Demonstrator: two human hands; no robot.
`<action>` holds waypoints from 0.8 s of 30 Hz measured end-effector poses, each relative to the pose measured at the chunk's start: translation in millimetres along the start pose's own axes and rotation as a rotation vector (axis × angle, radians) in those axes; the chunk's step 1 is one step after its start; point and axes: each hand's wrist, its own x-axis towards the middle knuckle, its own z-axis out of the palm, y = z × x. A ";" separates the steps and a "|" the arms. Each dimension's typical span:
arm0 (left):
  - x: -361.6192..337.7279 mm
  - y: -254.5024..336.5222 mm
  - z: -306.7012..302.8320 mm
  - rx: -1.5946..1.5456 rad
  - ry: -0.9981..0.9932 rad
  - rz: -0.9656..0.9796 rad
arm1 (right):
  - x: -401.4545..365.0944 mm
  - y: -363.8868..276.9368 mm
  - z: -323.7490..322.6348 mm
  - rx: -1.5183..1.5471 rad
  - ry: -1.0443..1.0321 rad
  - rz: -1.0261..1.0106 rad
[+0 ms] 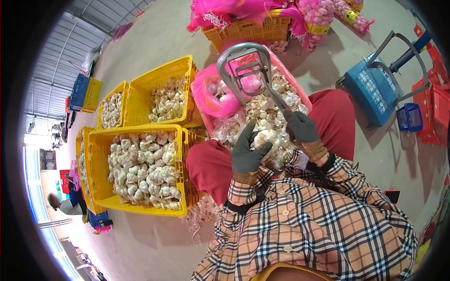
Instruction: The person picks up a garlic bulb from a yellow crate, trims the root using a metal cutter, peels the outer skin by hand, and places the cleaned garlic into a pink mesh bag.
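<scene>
My left hand [248,150], in a dark grey glove, pinches a white garlic bulb [265,137] between thumb and fingers. The gloved right hand [302,127] is closed round the lower end of a grey metal tool [276,97]. A wide loop and a smaller inner frame form the tool's far end, above the pink crate. Between my knees stands that pink crate [300,91], with loose garlic skins and bulbs [260,112] in it. A bright pink mesh bag [202,96] with garlic inside lies at its left side. My right fingertips are partly hidden.
Left of me, a yellow crate [136,211] holds many garlic bulbs [145,171]; more yellow crates [161,70] stand behind it. A blue platform scale [370,91] is at the right. Filled pink net bags [318,23] lie at the back. A person [70,203] is far left.
</scene>
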 end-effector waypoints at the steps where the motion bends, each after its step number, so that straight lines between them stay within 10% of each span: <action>1: 0.6 3.8 -0.8 0.196 -0.025 0.059 | 0.0 -12.3 0.3 0.081 -0.018 -0.149; 3: 1.9 1.1 -3.4 0.124 -0.065 0.047 | 2.0 -23.0 1.3 -0.003 -0.081 -0.495; 8: 0.7 2.8 5.9 0.259 -0.100 0.070 | -15.8 -43.1 -5.7 -0.278 -0.127 -0.635; 11: 15.0 -13.7 -9.4 0.283 -0.083 0.192 | -35.0 -50.7 -7.2 0.362 -0.752 -0.032; 15: 9.5 -2.5 -12.9 -0.138 -0.066 -0.084 | -19.5 -36.7 -9.3 0.273 -0.065 0.022; 24: 7.9 -3.2 -12.8 -0.320 0.055 -0.369 | -15.8 -36.3 5.4 0.083 -0.210 -0.226</action>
